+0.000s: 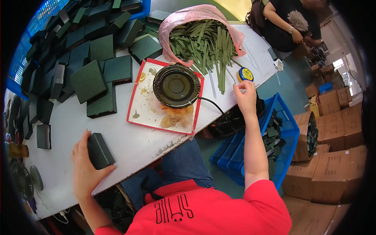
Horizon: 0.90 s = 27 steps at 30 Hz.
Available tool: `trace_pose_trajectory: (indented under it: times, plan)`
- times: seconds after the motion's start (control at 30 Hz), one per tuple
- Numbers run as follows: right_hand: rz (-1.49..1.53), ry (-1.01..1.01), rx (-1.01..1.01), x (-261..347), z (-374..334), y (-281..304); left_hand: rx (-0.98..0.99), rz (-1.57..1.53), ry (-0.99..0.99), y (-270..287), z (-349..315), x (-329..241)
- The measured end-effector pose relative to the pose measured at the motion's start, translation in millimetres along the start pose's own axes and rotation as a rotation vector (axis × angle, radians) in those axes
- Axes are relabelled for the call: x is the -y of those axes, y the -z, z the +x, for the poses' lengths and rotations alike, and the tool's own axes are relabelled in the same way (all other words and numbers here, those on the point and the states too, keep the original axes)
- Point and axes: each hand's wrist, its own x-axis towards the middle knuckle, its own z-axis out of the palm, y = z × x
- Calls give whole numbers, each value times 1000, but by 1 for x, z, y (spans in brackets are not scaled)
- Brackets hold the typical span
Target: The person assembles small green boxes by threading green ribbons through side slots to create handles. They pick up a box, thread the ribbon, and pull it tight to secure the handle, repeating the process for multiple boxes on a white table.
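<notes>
My left hand (84,166) rests on the white table with its fingers and thumb around a small dark green box (100,150). On the other side, my right hand (246,98) is closed in a pinch at the table's edge. A thin greyish strip (231,76) runs up to its fingertips; its kind is hard to tell. Just beyond the hand sits a round yellow and blue tin (245,74). Many green ribbon strips (203,43) spill from a pink plastic bag (168,27). Between my hands stands a round dark pot (176,86) holding liquid.
The pot stands on a red-rimmed, stained white board (135,109), its black cable (211,102) crossing the table edge. Dark green boxes (92,82) pile up at the far left. Blue crates (288,129) hold green pieces at right, near cartons (329,172). Another person (290,23) works beyond.
</notes>
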Motion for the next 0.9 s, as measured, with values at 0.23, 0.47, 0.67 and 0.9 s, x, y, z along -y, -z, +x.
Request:
trace_pose_trajectory:
  times: [0.23, 0.47, 0.67, 0.9]
  plan:
    - [446, 423, 95, 87, -36, 34, 9, -39, 25, -13, -1, -20]
    - [1172, -172, 503, 139, -98, 20, 75, -123, -82, -21, 3, -44]
    - [1151, -394, 416, 151, -98, -1, 57, -127, -130, -28, 5, -46]
    - [1334, -610, 526, 136, -94, -15, 53, -126, -137, -29, 5, -44]
